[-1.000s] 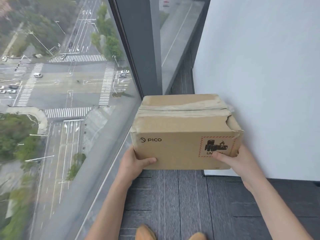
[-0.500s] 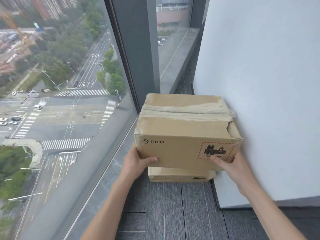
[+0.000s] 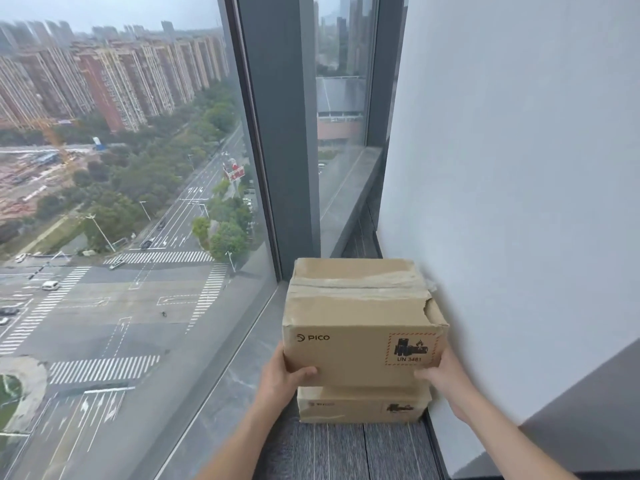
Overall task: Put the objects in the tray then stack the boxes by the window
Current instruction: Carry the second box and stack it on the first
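A taped brown cardboard box [image 3: 360, 320] marked PICO, with a torn right top edge, sits on top of a second, similar box [image 3: 360, 405] on the grey carpet by the window. My left hand [image 3: 282, 375] grips the upper box's lower left corner, thumb across its front face. At the lower right corner my right hand [image 3: 446, 379] holds the same box. Only the front strip of the lower box shows. No tray is in view.
A floor-to-ceiling window [image 3: 138, 237] with a grey sill runs along the left, a dark window post [image 3: 280, 133] stands behind the boxes, and a white wall [image 3: 519, 202] closes the right side. Grey carpet [image 3: 346, 452] lies in front of the stack.
The view has tilted up, so more of the city and the lower box show. The upper box stays in both hands over the lower one.
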Available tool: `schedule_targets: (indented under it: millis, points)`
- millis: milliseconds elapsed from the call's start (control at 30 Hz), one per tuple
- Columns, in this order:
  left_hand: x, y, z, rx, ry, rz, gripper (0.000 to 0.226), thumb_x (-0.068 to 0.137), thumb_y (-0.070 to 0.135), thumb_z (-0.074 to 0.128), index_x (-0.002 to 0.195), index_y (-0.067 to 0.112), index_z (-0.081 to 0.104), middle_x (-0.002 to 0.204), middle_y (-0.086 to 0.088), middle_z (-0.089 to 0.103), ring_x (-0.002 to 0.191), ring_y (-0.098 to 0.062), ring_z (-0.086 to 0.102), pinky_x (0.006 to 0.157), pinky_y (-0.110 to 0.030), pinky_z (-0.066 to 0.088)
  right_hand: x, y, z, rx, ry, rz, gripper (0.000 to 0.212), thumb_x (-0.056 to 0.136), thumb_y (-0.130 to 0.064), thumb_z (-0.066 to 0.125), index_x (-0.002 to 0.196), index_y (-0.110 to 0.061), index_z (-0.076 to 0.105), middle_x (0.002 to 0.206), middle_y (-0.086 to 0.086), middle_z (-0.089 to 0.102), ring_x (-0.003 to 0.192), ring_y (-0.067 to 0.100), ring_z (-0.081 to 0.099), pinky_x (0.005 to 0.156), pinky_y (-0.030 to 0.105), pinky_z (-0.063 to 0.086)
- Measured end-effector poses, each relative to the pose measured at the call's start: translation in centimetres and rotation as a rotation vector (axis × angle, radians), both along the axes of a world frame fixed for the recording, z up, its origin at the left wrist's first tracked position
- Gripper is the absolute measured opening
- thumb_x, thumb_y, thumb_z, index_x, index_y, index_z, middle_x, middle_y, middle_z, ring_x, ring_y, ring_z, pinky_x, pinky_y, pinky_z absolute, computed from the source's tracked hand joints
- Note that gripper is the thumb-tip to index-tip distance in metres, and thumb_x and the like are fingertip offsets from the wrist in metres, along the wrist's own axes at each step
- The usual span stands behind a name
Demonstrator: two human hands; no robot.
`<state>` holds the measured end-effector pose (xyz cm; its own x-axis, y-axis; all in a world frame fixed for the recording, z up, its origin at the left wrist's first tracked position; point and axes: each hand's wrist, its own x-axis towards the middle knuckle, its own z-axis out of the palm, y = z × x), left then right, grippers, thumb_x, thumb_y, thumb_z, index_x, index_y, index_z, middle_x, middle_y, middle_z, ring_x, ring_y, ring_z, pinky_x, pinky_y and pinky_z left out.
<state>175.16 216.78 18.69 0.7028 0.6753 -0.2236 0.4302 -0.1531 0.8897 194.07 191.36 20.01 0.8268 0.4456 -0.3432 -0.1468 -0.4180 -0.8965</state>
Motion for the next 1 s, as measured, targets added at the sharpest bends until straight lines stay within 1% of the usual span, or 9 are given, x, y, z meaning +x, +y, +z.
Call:
schedule_targets:
  millis: [100, 167, 300, 400, 467, 600, 700, 867, 1000]
  points:
    - [-0.3, -0.2, -1.2, 0.01, 0.008, 0.003, 0.055, 0.071, 0.012, 0.083, 0.106, 0.041, 0.051, 0.098, 0.021, 0.067, 0.092, 0.004, 0.063, 0.067, -0.01, 0.046, 0.1, -0.6, -2.1, -0.059, 0.027, 0.021, 0.064, 0.072, 0.013, 0.072, 0.119, -0.027, 0.054, 0.114, -0.001, 0.072, 0.112, 0.019, 0.064, 0.103, 0.046, 0.049]
    - [-0.4, -0.4, -2.4, -0.017, 0.03, 0.006, 0.061, 0.071, 0.017, 0.082, 0.112, 0.044, 0.046, 0.102, 0.022, 0.066, 0.094, 0.006, 0.063, 0.073, -0.011, 0.047, 0.7, -0.9, -4.0, -0.084, 0.035, 0.022, 0.062, 0.073, 0.008, 0.076, 0.122, -0.024, 0.053, 0.118, 0.001, 0.07, 0.113, 0.02, 0.064, 0.107, 0.049, 0.046]
    - [-0.8, -0.9, -5.8, -0.12, 0.1, -0.01, 0.083, 0.072, 0.032, 0.078, 0.14, 0.043, 0.033, 0.115, 0.017, 0.065, 0.11, -0.011, 0.061, 0.091, -0.029, 0.051, 1.0, -1.0, -6.0, -0.124, 0.098, -0.025, 0.054, 0.082, -0.003, 0.077, 0.13, -0.012, 0.052, 0.126, 0.005, 0.066, 0.12, 0.026, 0.059, 0.107, 0.044, 0.045]
    - [-0.5, -0.6, -7.1, -0.211, 0.115, -0.004, 0.087, 0.072, 0.028, 0.077, 0.142, 0.047, 0.03, 0.121, 0.012, 0.064, 0.115, -0.017, 0.06, 0.099, -0.041, 0.052, 2.2, -1.5, -8.3, -0.158, 0.175, -0.015, 0.068, 0.078, -0.021, 0.082, 0.136, -0.014, 0.048, 0.131, 0.004, 0.062, 0.121, 0.027, 0.058, 0.105, 0.049, 0.048]
    - [-0.5, -0.7, -7.4, -0.232, 0.126, -0.003, 0.087, 0.072, 0.026, 0.078, 0.142, 0.046, 0.031, 0.123, 0.011, 0.063, 0.117, -0.018, 0.059, 0.101, -0.044, 0.051, 3.5, -2.3, -11.7, -0.162, 0.196, -0.014, 0.07, 0.076, -0.025, 0.083, 0.136, -0.016, 0.047, 0.132, 0.005, 0.062, 0.119, 0.027, 0.06, 0.103, 0.052, 0.05]
    - [-0.6, -1.6, -6.6, -0.231, 0.149, 0.013, 0.084, 0.077, 0.021, 0.075, 0.145, 0.041, 0.03, 0.122, 0.012, 0.062, 0.117, -0.018, 0.057, 0.105, -0.045, 0.046, 1.7, -1.5, -8.3, -0.189, 0.182, -0.039, 0.054, 0.08, -0.019, 0.08, 0.125, -0.015, 0.051, 0.124, 0.007, 0.063, 0.116, 0.028, 0.06, 0.104, 0.053, 0.049]
    - [-0.6, -2.0, -5.8, -0.245, 0.146, 0.035, 0.073, 0.083, 0.012, 0.072, 0.143, 0.034, 0.036, 0.114, 0.014, 0.062, 0.106, -0.012, 0.059, 0.1, -0.038, 0.048, 0.7, -1.2, -6.6, -0.176, 0.171, -0.063, 0.038, 0.086, -0.009, 0.074, 0.116, -0.014, 0.052, 0.116, 0.007, 0.062, 0.112, 0.027, 0.059, 0.103, 0.05, 0.048]
    - [-0.2, -1.9, -6.1, -0.281, 0.139, 0.055, 0.061, 0.085, 0.007, 0.071, 0.135, 0.03, 0.044, 0.112, 0.011, 0.063, 0.097, -0.001, 0.057, 0.088, -0.029, 0.047, 0.5, -1.3, -7.4, -0.193, 0.165, -0.077, 0.049, 0.084, -0.013, 0.076, 0.125, -0.016, 0.05, 0.123, 0.004, 0.062, 0.118, 0.025, 0.058, 0.107, 0.047, 0.046]
    - [-0.1, -1.7, -6.1, -0.276, 0.167, 0.067, 0.058, 0.083, 0.01, 0.073, 0.13, 0.032, 0.045, 0.11, 0.012, 0.063, 0.104, -0.009, 0.059, 0.086, -0.028, 0.045, 0.3, -1.0, -7.2, -0.173, 0.204, -0.09, 0.051, 0.085, -0.01, 0.076, 0.127, -0.019, 0.05, 0.127, 0.003, 0.062, 0.12, 0.024, 0.057, 0.107, 0.04, 0.044]
